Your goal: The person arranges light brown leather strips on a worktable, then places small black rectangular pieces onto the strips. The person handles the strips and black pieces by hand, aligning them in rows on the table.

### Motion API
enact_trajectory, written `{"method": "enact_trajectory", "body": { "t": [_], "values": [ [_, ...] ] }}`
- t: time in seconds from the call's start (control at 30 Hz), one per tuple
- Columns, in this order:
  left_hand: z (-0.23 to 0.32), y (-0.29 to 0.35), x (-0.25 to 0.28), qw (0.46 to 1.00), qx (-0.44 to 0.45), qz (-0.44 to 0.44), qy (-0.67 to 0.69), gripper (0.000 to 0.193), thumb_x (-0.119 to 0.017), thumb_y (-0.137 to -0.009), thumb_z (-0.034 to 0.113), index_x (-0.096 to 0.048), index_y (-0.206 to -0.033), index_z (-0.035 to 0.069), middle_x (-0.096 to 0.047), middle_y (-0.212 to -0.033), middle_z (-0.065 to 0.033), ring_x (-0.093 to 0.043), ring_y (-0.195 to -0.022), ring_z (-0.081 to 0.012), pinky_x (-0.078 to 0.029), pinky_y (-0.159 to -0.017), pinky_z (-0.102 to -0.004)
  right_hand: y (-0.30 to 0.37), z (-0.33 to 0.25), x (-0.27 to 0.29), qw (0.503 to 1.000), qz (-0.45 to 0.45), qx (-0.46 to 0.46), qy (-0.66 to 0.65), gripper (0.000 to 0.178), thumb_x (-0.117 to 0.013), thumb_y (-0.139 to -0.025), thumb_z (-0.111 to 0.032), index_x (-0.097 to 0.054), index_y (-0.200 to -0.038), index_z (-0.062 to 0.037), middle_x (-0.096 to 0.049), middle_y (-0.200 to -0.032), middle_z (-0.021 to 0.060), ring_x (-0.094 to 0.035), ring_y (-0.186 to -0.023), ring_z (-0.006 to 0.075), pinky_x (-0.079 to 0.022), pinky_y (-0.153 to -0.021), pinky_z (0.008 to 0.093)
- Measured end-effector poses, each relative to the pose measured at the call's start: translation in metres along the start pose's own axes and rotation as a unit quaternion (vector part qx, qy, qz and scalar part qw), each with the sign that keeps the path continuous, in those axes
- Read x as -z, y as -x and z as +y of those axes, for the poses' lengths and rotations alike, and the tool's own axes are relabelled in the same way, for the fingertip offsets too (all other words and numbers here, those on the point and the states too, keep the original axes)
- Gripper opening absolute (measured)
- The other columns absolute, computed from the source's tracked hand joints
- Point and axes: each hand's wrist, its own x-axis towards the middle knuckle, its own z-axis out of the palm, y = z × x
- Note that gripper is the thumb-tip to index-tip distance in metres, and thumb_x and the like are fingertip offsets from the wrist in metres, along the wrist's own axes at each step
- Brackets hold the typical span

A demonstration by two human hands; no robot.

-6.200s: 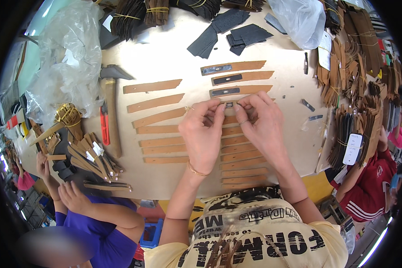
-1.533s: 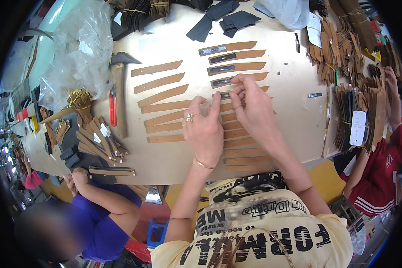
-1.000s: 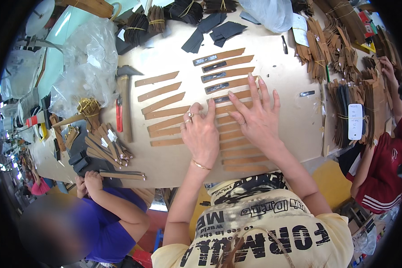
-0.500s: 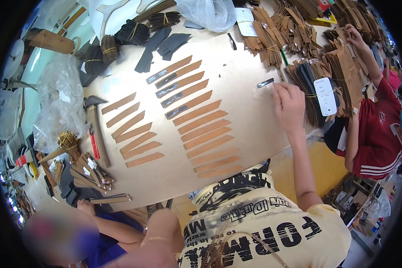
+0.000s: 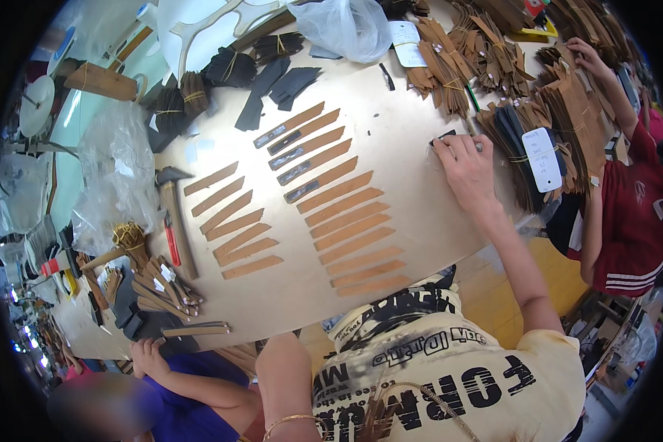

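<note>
My right hand (image 5: pixel 465 163) is at the right side of the table, fingers bent down and closed on a small black strip (image 5: pixel 442 137), most of which they cover. My left forearm (image 5: pixel 283 368) is folded back at the lower edge, a bracelet at its wrist; the left hand is out of the picture. Tan leather strips (image 5: pixel 346 213) with slanted ends lie in a column mid-table. The farthest several carry small dark, shiny pieces (image 5: pixel 296 171) near their left ends. A second column of tan strips (image 5: pixel 225 197) lies to its left.
A hammer (image 5: pixel 175 221) and a red cutter (image 5: pixel 171 243) lie at the left. Black pieces (image 5: pixel 261 92) and a clear plastic bag (image 5: pixel 346 29) sit at the back. Bundled strips (image 5: pixel 516 147) fill the right. Co-workers sit left, in blue (image 5: pixel 199 398), and right, in red (image 5: pixel 630 221).
My right hand has come down over the small black strip, which showed beyond the fingertips before. My left wrist has moved down, taking the hand out of the picture. The whole view has shifted slightly.
</note>
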Motion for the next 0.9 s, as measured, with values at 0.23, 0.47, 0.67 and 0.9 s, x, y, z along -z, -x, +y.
{"method": "enact_trajectory", "body": {
  "t": [0.23, 0.47, 0.67, 0.9],
  "values": [
    [0.007, -0.002, -0.003, 0.998, 0.0, 0.044, 0.05, 0.045, -0.066, -0.093, 0.023, -0.057, -0.135, 0.015, -0.041, -0.146, -0.007, -0.049, -0.117, -0.023, -0.043, -0.081, -0.0313, -0.005, 0.005, -0.003, 0.997, -0.011, 0.051, 0.058, 0.024, -0.063, -0.084, -0.011, -0.067, -0.107, -0.009, -0.061, -0.1, 0.002, -0.058, -0.098, 0.0167, -0.036, -0.093, 0.0415],
    [0.004, 0.001, -0.003, 0.996, 0.002, 0.024, 0.084, 0.044, -0.068, -0.092, 0.022, -0.058, -0.134, 0.016, -0.039, -0.147, -0.0073, -0.048, -0.118, -0.0239, -0.044, -0.081, -0.0325, -0.008, 0.02, 0.017, 0.918, 0.051, -0.258, -0.298, 0.013, -0.062, -0.095, -0.012, -0.067, -0.104, -0.004, -0.064, -0.095, 0.0026, -0.06, -0.09, 0.0145, -0.04, -0.089, 0.0302],
    [-0.008, -0.007, 0.008, 0.991, 0.029, -0.069, 0.112, 0.046, -0.067, -0.093, 0.026, -0.055, -0.137, 0.018, -0.039, -0.148, -0.0063, -0.045, -0.122, -0.0237, -0.042, -0.086, -0.0345, 0.001, -0.014, 0.054, 0.704, 0.101, -0.405, -0.574, 0.016, -0.061, -0.098, -0.01, -0.067, -0.104, 0.0037, -0.065, -0.095, 0.0014, -0.058, -0.087, 0.0064, -0.045, -0.08, 0.0215],
    [-0.084, 0.094, -0.045, 0.94, 0.312, -0.135, -0.009, 0.033, -0.064, -0.094, 0.018, -0.06, -0.126, 0.007, -0.053, -0.128, -0.0093, -0.055, -0.11, -0.0224, -0.046, -0.086, -0.0328, -0.029, -0.049, 0.073, 0.775, 0.145, -0.287, -0.544, 0.011, -0.067, -0.092, -0.008, -0.069, -0.099, 0.001, -0.068, -0.093, 0.0083, -0.063, -0.082, 0.0171, -0.047, -0.078, 0.0267]
  ]
}}
